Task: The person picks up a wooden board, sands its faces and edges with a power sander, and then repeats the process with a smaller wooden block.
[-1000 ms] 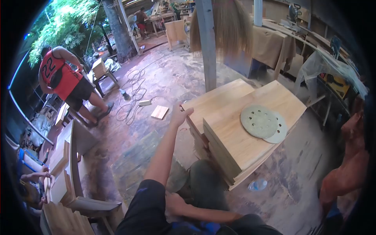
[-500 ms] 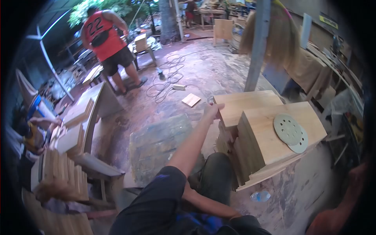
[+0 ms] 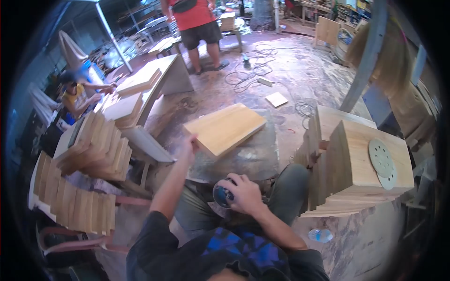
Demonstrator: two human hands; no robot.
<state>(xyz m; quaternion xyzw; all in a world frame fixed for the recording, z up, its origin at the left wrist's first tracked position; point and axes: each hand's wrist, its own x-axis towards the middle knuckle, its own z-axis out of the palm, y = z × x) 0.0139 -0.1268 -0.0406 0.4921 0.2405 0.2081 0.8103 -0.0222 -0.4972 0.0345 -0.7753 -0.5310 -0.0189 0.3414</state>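
A pale wooden board (image 3: 227,129) lies at a slant over the dark, worn low worktable (image 3: 262,159) in front of me. My left hand (image 3: 189,147) grips its near left corner, fingers partly blurred. Low between my knees, my right hand (image 3: 244,191) is wrapped over the top of a dark, round power sander (image 3: 222,195); its underside is hidden. Two perforated sanding discs (image 3: 380,159) rest on the board stack (image 3: 351,173) to my right.
Stacked boards (image 3: 93,150) stand at my left beside a long bench (image 3: 161,86). A seated person (image 3: 77,96) works there; another person (image 3: 199,28) stands beyond. A cable (image 3: 255,70), a wood offcut (image 3: 276,99) and a water bottle (image 3: 320,235) lie on the floor. A post (image 3: 368,56) rises at right.
My left hand has moved left from the right-hand stack, and a board now lies over the worktable in its grip. My right hand and the sander have come into sight. The view has turned left.
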